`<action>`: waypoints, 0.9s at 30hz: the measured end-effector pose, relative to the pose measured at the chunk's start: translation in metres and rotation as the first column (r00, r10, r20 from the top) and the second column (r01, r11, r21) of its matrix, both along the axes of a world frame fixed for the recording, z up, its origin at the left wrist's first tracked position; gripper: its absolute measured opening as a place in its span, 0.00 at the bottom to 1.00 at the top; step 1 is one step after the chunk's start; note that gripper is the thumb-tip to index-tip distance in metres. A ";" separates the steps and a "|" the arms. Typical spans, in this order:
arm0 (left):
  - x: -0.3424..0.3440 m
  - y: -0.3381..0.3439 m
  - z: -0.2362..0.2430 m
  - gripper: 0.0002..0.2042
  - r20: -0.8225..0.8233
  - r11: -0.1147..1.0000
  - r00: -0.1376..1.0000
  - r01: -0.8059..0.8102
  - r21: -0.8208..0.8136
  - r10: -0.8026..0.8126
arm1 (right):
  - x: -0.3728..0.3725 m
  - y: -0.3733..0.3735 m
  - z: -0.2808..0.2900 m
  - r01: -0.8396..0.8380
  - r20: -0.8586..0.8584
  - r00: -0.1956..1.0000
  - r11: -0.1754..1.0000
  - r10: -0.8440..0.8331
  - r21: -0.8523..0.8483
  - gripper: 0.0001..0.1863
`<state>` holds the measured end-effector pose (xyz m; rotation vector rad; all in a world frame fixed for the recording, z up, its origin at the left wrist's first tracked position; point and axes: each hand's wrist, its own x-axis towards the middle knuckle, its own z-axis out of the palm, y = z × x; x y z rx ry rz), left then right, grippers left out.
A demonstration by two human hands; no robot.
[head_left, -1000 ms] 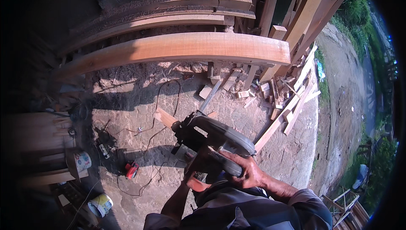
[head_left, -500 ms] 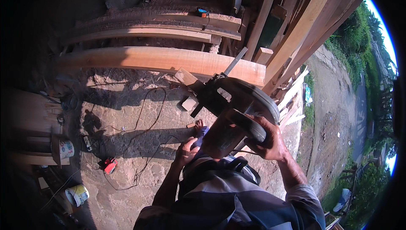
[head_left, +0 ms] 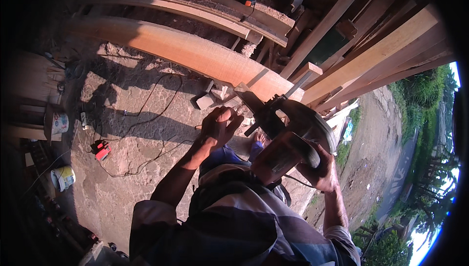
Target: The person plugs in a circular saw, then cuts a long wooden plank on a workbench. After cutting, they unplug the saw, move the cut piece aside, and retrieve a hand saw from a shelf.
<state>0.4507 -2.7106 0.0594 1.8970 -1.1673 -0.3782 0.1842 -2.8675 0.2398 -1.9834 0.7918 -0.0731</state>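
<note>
My right hand [head_left: 321, 172] is closed round the rear handle of a dark circular saw [head_left: 282, 157]. The saw hangs in front of my body, its rounded blade guard towards the right and a straight metal guide bar [head_left: 299, 85] sticking out at the far end. Just left of the saw, my left hand [head_left: 221, 125] is in the air with its fingers curled in; nothing shows in it. Beyond the saw lies a long planed wooden board [head_left: 195, 59]; the saw's front end overlaps its right end in view. Whether they touch, I cannot tell.
Small wood offcuts [head_left: 206, 101] lie below the board. A cord [head_left: 151, 165] winds across the cracked floor by a red tool [head_left: 102, 150]. Buckets [head_left: 63, 178] stand at the left. Planks [head_left: 371, 65] lean at the far right, beside a dirt road [head_left: 371, 153].
My left hand has risen forward towards the saw, its fingers curling in. The saw in my right hand now overlaps the board's right end. The view has turned and shifted.
</note>
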 end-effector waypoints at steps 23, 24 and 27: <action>-0.175 -0.109 -0.069 0.16 -0.420 0.876 0.784 -0.314 0.367 0.457 | -0.063 -0.128 -0.058 -0.451 0.064 0.892 0.892 0.448 0.028 0.37; -0.177 -0.110 -0.071 0.17 -0.468 0.867 0.744 -0.310 0.389 0.476 | -0.064 -0.130 -0.060 -0.439 0.067 0.898 0.897 0.436 0.046 0.37; -0.182 -0.111 -0.064 0.19 -0.319 0.901 0.862 -0.294 0.319 0.394 | -0.068 -0.138 -0.063 -0.393 0.081 0.919 0.903 0.385 0.171 0.35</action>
